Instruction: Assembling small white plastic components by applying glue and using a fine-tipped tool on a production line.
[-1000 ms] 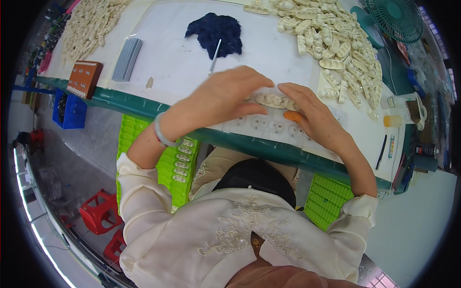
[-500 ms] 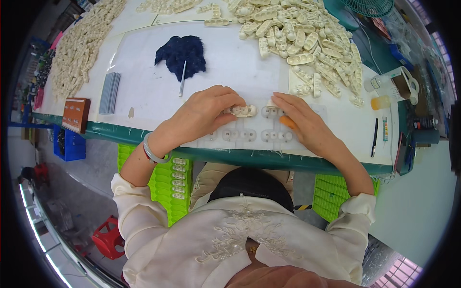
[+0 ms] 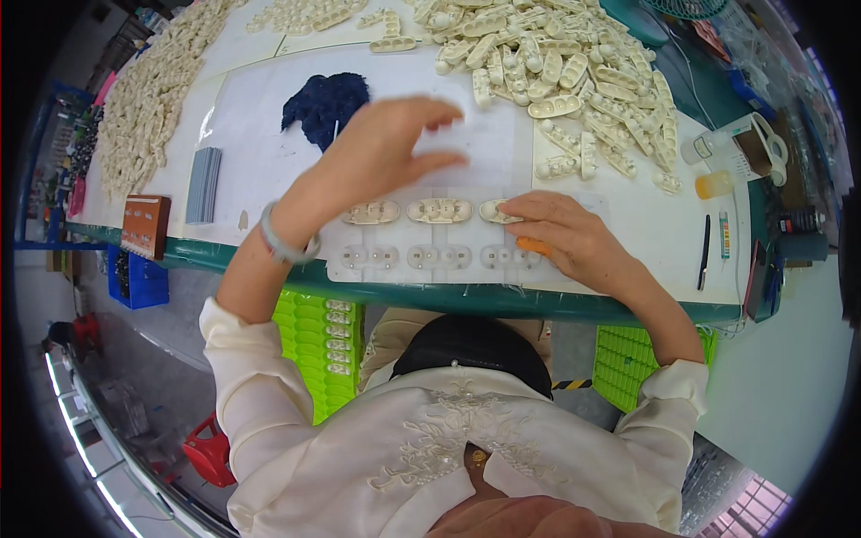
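My left hand (image 3: pixel 390 142) is raised above the table, somewhat smeared by motion, with its thumb and fingers apart and nothing between them. Beneath it lies a clear plate (image 3: pixel 381 274) with two rows of oval seats. In the far row sit cream oval pieces with several small wells: a left one (image 3: pixel 371 212), a middle one (image 3: pixel 439 211) and a right one (image 3: pixel 492 212). My right hand (image 3: pixel 574 238) has its fingertips closed on the right piece, covering part of it. An orange cover (image 3: pixel 533 245) is on one of its digits. The near row holds translucent seats (image 3: pixel 439 256).
A dark blue cloth (image 3: pixel 323 108) with a thin rod (image 3: pixel 336 131) lies beyond my left hand. Heaps of cream pieces (image 3: pixel 596 94) fill the far right and far left. Grey strips (image 3: pixel 204 184), a brown block (image 3: pixel 144 226), a black pen (image 3: pixel 704 251) and an orange-filled jar (image 3: pixel 715 185) stand around.
My left hand has let go of the middle cream piece and moved up and away, its fingers now apart. My right hand has shifted slightly nearer, staying at the right piece.
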A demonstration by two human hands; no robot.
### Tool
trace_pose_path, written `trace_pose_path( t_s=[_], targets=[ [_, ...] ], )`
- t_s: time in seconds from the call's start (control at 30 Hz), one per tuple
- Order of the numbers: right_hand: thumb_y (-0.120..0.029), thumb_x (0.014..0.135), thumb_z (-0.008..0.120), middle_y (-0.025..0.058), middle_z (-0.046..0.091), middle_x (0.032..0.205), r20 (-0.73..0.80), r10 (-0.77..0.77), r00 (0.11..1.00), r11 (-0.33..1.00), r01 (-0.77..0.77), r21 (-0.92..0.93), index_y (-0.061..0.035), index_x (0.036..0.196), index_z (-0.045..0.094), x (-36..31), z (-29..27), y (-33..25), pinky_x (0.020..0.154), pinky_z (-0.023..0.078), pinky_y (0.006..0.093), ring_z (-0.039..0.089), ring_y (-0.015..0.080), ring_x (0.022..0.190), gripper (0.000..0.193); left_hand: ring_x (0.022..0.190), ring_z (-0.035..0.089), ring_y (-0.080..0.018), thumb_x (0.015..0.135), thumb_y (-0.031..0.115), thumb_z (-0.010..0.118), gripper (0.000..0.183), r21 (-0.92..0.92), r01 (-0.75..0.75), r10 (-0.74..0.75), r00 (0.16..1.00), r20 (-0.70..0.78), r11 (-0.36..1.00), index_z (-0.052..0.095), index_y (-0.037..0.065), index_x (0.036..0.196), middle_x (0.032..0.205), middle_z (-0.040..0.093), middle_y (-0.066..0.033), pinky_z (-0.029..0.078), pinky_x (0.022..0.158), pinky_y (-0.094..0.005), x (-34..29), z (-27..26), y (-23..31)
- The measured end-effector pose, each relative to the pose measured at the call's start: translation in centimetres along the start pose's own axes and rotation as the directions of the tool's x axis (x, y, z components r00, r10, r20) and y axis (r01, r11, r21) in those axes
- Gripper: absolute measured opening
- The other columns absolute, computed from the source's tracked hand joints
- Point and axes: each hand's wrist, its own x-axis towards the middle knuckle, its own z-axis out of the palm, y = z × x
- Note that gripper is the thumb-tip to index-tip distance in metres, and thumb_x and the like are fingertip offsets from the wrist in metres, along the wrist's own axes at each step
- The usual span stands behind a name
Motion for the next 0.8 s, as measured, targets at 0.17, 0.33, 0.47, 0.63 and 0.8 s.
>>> trace_pose_path(
  t_s=[0.17,0.33,0.47,0.63,0.8],
  targets=[
    [-0.006,0.073,0.072,0.0108,0.061,0.114,-0.288,0.259,0.922,0.945,-0.303,-0.121,-0.0050,0.105,0.065,0.6,-2.7,2.1,0.090,0.047,0.0367,0.057,0.0283,0.105,0.033,0.087,0.062,-0.0292,0.072,0.030,0.076,0.048,0.237,0.118,-0.062,0.971,-0.231,0.964,0.059,0.005,0.108,0.098,0.063,-0.0166,0.051,0.072,-0.0369,6.4,3.4,-2.2],
    [-0.010,0.073,0.070,0.0077,0.056,0.115,-0.135,0.148,0.980,0.898,-0.190,-0.397,-0.0061,0.099,0.066,-0.5,-2.4,5.0,0.096,0.036,0.0394,0.045,0.0281,0.116,0.026,0.088,0.063,-0.0300,0.075,0.019,0.069,0.036,0.216,0.189,-0.170,0.980,-0.103,0.958,0.058,0.004,0.105,0.103,0.062,-0.0182,0.051,0.073,-0.0367,7.1,3.4,-3.0],
    [-0.011,0.074,0.069,0.0061,0.056,0.115,-0.075,0.113,0.991,0.889,-0.134,-0.438,-0.0075,0.097,0.066,0.9,-2.9,6.7,0.098,0.033,0.0388,0.043,0.0268,0.116,0.023,0.086,0.064,-0.0210,0.080,0.013,0.056,0.031,0.018,0.373,-0.373,0.925,0.074,0.928,0.059,0.003,0.109,0.105,0.062,-0.0133,0.050,0.074,-0.0298,5.0,1.4,-3.3],
    [-0.006,0.075,0.068,0.0059,0.053,0.119,-0.028,0.159,0.987,0.911,-0.158,-0.382,-0.0086,0.103,0.066,1.7,-2.4,6.0,0.100,0.033,0.0369,0.042,0.0255,0.117,0.029,0.081,0.060,-0.0124,0.089,0.017,0.041,0.037,-0.434,0.480,-0.476,0.870,0.127,0.763,0.058,0.002,0.119,0.102,0.060,-0.0059,0.048,0.069,-0.0250,3.1,0.5,-3.6],
    [-0.006,0.075,0.067,0.0068,0.050,0.117,0.031,0.133,0.991,0.914,-0.111,-0.390,-0.0090,0.109,0.064,2.0,-2.9,6.0,0.099,0.033,0.0366,0.042,0.0255,0.114,0.034,0.075,0.058,-0.0118,0.092,0.017,0.038,0.034,-0.471,0.404,-0.412,0.907,0.093,0.784,0.061,0.002,0.111,0.092,0.061,-0.0040,0.049,0.067,-0.0259,2.0,1.7,-3.6]
  ],
)
